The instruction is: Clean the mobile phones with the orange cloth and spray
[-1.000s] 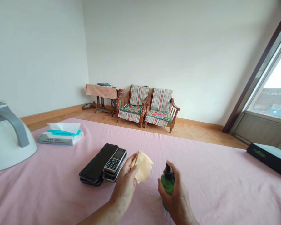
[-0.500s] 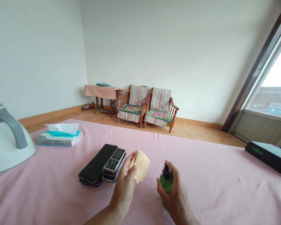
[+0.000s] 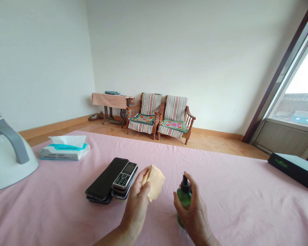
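Observation:
My left hand (image 3: pixel 136 200) pinches a folded yellow cloth (image 3: pixel 156 182) between thumb and fingers. To its right, my right hand (image 3: pixel 195 213) is wrapped round a green spray bottle (image 3: pixel 184 198) with a black pump head, the index finger on top of the nozzle. The bottle stands upright, facing the cloth with a gap between them. Just left of my left hand lies a stack of phones: a black smartphone (image 3: pixel 107 178) on top of one pile, and a keypad phone (image 3: pixel 125 176) on the pile beside it.
Everything rests on a pink tablecloth (image 3: pixel 220 177). A tissue pack (image 3: pixel 64 151) and a white kettle-like vessel (image 3: pixel 10 153) with a grey handle stand at left. A black box (image 3: pixel 295 171) lies at the right edge. Two wooden chairs (image 3: pixel 174 106) stand against the far wall.
The right hand and spray bottle have shifted slightly to the right, and the index finger sits a little higher over the pump. The cloth stays in the left hand.

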Tool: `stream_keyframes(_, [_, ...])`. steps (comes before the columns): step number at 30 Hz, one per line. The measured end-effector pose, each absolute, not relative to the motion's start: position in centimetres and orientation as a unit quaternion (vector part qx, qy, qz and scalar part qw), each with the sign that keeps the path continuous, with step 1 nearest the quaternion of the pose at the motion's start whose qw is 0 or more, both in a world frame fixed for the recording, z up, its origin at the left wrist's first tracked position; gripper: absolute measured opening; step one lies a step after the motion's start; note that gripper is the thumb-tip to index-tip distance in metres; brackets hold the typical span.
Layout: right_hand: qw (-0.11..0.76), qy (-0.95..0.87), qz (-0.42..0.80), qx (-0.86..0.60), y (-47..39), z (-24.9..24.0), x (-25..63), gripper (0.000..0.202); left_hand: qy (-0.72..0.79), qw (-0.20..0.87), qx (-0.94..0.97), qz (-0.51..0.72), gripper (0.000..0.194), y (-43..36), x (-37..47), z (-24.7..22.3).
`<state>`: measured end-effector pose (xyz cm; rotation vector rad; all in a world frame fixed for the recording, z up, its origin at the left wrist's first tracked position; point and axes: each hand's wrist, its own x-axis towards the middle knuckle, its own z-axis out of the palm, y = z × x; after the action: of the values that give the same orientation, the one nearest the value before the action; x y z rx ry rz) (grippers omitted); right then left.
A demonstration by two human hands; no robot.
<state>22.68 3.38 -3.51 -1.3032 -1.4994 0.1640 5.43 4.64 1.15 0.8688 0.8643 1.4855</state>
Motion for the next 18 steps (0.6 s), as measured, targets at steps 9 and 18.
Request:
stream_keyframes(9, [0.494,-0.709,0.114,-0.49,2.5,-1.4,24.2,0.066,0.365,0.552,0.391,0.64,0.049,4.6,5.5,0.9])
stream_keyframes(18, [0.539,-0.676,0.076,-0.496,2.9,-3.1,22.7,0.058,0.38,0.57,0.376,0.624,0.045,4.6,5.7,0.7])
